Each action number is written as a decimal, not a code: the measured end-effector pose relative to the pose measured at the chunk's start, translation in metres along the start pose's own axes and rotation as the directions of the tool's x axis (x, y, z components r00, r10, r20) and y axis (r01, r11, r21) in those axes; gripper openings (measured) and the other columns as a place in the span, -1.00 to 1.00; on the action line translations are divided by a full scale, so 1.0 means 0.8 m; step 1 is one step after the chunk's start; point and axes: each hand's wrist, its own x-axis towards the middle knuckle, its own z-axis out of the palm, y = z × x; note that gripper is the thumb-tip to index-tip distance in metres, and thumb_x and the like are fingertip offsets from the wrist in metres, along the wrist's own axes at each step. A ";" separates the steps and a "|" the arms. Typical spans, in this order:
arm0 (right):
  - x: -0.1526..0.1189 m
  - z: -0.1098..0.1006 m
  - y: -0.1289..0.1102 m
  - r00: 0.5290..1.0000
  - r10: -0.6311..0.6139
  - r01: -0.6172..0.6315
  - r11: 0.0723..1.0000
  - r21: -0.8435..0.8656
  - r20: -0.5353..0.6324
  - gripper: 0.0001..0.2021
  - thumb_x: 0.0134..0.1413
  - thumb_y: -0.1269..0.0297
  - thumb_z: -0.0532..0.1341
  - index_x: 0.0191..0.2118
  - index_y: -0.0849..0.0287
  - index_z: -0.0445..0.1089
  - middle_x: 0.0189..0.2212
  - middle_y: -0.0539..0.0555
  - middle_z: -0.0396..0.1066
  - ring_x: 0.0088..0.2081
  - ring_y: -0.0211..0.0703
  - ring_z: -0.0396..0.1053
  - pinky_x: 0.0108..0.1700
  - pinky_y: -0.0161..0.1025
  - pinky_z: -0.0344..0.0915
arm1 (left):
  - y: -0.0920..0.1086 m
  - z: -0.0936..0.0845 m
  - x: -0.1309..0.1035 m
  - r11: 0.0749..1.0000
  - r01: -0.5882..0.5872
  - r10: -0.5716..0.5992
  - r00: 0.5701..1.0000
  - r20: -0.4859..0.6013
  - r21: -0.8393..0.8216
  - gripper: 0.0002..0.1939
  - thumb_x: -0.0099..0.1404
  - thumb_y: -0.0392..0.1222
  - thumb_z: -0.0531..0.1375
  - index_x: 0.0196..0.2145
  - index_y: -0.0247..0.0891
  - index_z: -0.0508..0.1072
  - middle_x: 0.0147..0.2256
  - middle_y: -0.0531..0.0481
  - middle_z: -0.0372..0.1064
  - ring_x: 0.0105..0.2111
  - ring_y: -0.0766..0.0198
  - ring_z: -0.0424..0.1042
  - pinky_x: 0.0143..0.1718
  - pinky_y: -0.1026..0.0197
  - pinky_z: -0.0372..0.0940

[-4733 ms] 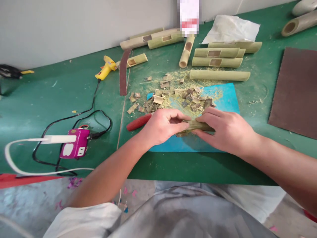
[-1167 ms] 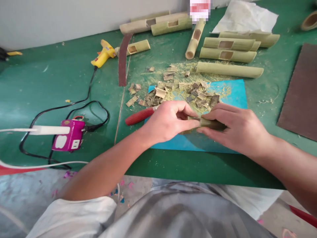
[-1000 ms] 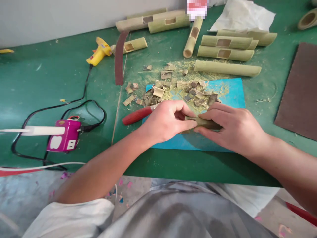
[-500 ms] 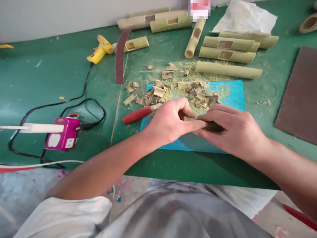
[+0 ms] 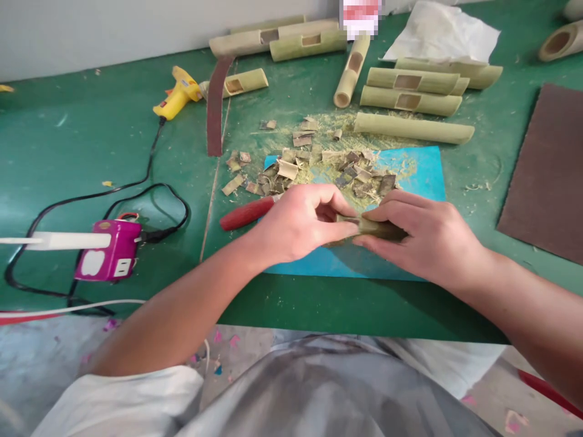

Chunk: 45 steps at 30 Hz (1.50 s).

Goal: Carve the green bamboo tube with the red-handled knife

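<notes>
A short bamboo tube point(image 5: 385, 229) lies crosswise between my two hands, low over the blue sheet point(image 5: 430, 173). My left hand point(image 5: 298, 224) is closed on its left end, thumb in front and fingers behind. Further right, my right hand point(image 5: 430, 237) grips the same tube between thumb and fingers, and its palm hides the right end. The thumb tips nearly meet in the middle. A red-handled knife point(image 5: 248, 213) rests left of my left hand, its blade mostly hidden. Cut bamboo chips point(image 5: 286, 169) and sawdust lie just beyond my hands.
Several notched bamboo tubes point(image 5: 412, 100) lie at the back, near a white bag point(image 5: 441, 33). A yellow glue gun point(image 5: 177, 94), sandpaper strip point(image 5: 216, 115) and purple power adapter point(image 5: 109, 249) with cords occupy the left. A dark brown sheet point(image 5: 546, 176) lies right on the green table point(image 5: 364, 309).
My left thumb has slid left along the bamboo tube, away from my right fingertips, so more of the tube shows. The whole view has shifted slightly.
</notes>
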 end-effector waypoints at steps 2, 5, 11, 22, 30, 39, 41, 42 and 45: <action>0.000 0.001 0.000 1.000 -0.004 0.004 1.000 -0.005 0.015 -0.82 0.21 0.13 0.23 -0.30 0.10 0.46 -0.37 0.05 0.45 -0.41 -0.18 0.42 -0.40 -0.26 0.28 | -0.001 -0.004 -0.001 1.000 0.010 -0.009 0.998 0.061 -0.005 -0.82 0.12 -0.20 0.37 -0.31 -0.28 0.52 -0.42 0.00 0.51 -0.40 0.26 0.47 -0.40 0.25 0.32; 0.002 0.002 -0.002 1.000 -0.002 0.002 1.000 -0.029 -0.008 -0.80 0.22 0.14 0.21 -0.34 0.12 0.46 -0.41 0.05 0.42 -0.43 -0.19 0.39 -0.43 -0.27 0.25 | -0.002 0.002 -0.001 0.998 -0.020 0.025 0.997 -0.076 0.056 -0.80 0.12 -0.16 0.40 -0.40 -0.26 0.47 -0.51 0.05 0.43 -0.49 0.31 0.40 -0.50 0.28 0.24; 0.004 0.001 0.002 1.000 0.004 -0.004 1.000 -0.019 -0.026 -0.82 0.20 0.15 0.22 -0.35 0.11 0.44 -0.38 0.05 0.43 -0.41 -0.20 0.40 -0.42 -0.27 0.25 | 0.002 0.001 0.002 0.999 -0.038 0.038 0.998 -0.054 -0.002 -0.83 0.10 -0.18 0.39 -0.39 -0.27 0.49 -0.51 0.06 0.43 -0.51 0.32 0.39 -0.50 0.28 0.26; 0.001 -0.002 -0.002 0.999 -0.004 0.003 1.000 -0.029 -0.048 -0.81 0.22 0.17 0.19 -0.38 0.11 0.42 -0.43 0.03 0.39 -0.46 -0.23 0.35 -0.47 -0.29 0.21 | 0.000 0.013 0.000 0.999 -0.041 0.044 0.986 -0.160 0.022 -0.75 0.08 -0.12 0.43 -0.43 -0.26 0.45 -0.55 0.08 0.37 -0.53 0.35 0.34 -0.54 0.30 0.20; 0.004 0.004 0.002 0.999 -0.007 0.003 0.995 -0.095 -0.045 -0.82 0.20 0.18 0.22 -0.39 0.13 0.41 -0.42 0.04 0.40 -0.45 -0.21 0.38 -0.46 -0.27 0.21 | -0.004 0.011 0.002 0.999 -0.029 0.026 0.992 -0.125 -0.019 -0.82 0.09 -0.20 0.40 -0.36 -0.30 0.53 -0.54 0.08 0.38 -0.54 0.37 0.35 -0.54 0.33 0.22; -0.001 0.002 0.008 1.000 0.011 -0.011 0.999 -0.034 0.010 -0.81 0.19 0.13 0.26 -0.37 0.11 0.43 -0.39 0.04 0.42 -0.42 -0.20 0.40 -0.42 -0.25 0.27 | -0.006 -0.015 0.002 0.998 -0.057 0.053 0.995 0.081 0.042 -0.80 0.20 -0.24 0.33 -0.19 -0.28 0.63 -0.31 -0.05 0.57 -0.33 0.23 0.52 -0.37 0.27 0.38; -0.002 0.004 0.009 0.999 0.007 -0.005 0.999 -0.053 0.039 -0.81 0.19 0.14 0.26 -0.34 0.14 0.45 -0.39 0.06 0.42 -0.40 -0.17 0.42 -0.41 -0.24 0.27 | -0.007 -0.019 0.002 0.998 -0.040 0.033 0.991 0.129 0.057 -0.82 0.20 -0.25 0.32 -0.21 -0.28 0.64 -0.32 -0.04 0.58 -0.33 0.22 0.53 -0.38 0.27 0.38; -0.001 0.005 0.009 0.999 0.005 -0.002 0.998 -0.064 0.044 -0.82 0.19 0.15 0.26 -0.34 0.15 0.46 -0.39 0.06 0.43 -0.40 -0.17 0.42 -0.40 -0.24 0.27 | -0.007 -0.017 0.003 0.998 -0.026 0.019 0.992 0.129 0.056 -0.83 0.20 -0.25 0.32 -0.23 -0.29 0.64 -0.35 -0.04 0.57 -0.35 0.24 0.52 -0.39 0.28 0.37; 0.002 0.006 0.007 1.000 0.004 -0.002 0.997 -0.083 0.028 -0.83 0.17 0.17 0.26 -0.35 0.16 0.46 -0.40 0.06 0.42 -0.41 -0.18 0.40 -0.42 -0.25 0.24 | -0.006 -0.001 0.004 0.999 0.016 -0.016 1.000 0.018 0.038 -0.86 0.17 -0.23 0.35 -0.30 -0.32 0.61 -0.49 0.02 0.50 -0.50 0.32 0.43 -0.50 0.31 0.28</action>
